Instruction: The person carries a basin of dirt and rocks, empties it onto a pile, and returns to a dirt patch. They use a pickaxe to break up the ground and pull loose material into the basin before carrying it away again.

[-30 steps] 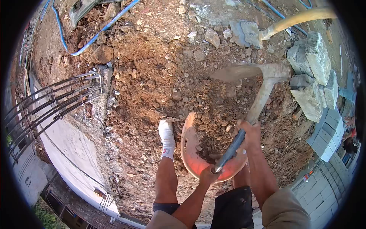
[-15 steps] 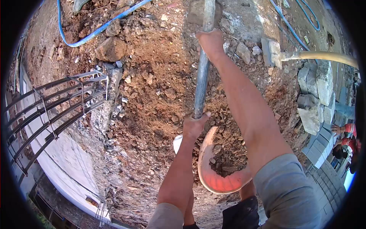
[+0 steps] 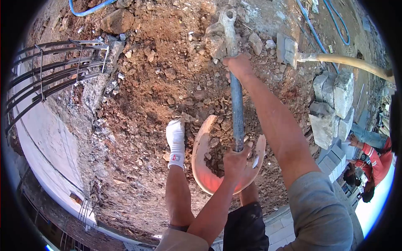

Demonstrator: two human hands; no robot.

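My right hand [image 3: 239,67] is wrapped around the upper shaft of a hoe [image 3: 237,108], just below its dusty head. The lower end of the dark, pipe-like shaft is in my left hand [image 3: 236,161], also closed. That hand is above a dirt-coated red pan [image 3: 201,173] with rubble and soil in it. The hoe head lies among stones at the upper middle; its blade blends with the soil, so its edge is hard to make out. My foot in a white sock [image 3: 176,140] stands left of the pan.
A second hoe [image 3: 287,49] with a pale wooden handle lies at upper right. Concrete blocks [image 3: 331,94] are stacked below it. A rebar cage [image 3: 58,69] juts in from the left. Blue hoses [image 3: 314,31] run along the top. A person in red [image 3: 377,161] is at far right.
Both hands have drawn the hoe down and towards me, bringing its head into view. My left hand is now over the pan. The whole view has shifted, and my white-socked foot shows more fully.
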